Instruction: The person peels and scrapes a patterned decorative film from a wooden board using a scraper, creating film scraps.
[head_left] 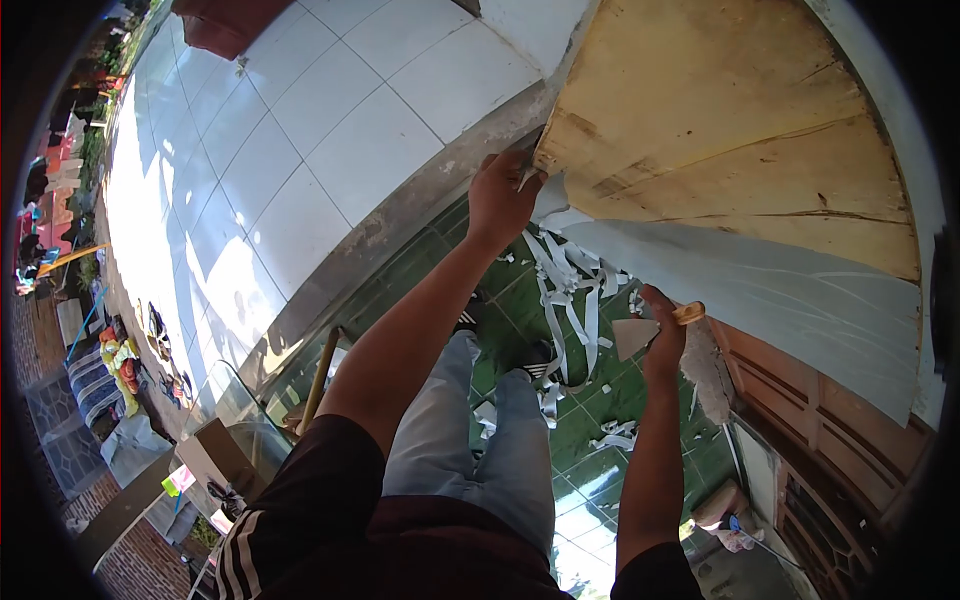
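My right hand grips a scraper, its pale blade pointing inward toward my legs. My left hand is up at the corner of the bare wood panel, fingers curled in — I cannot tell exactly what they pinch. Between and beyond my hands, the pale sheet runs along the panel's lower edge. Below them, white strips litter the green floor — farther out, past my left hand, lie white tiles.
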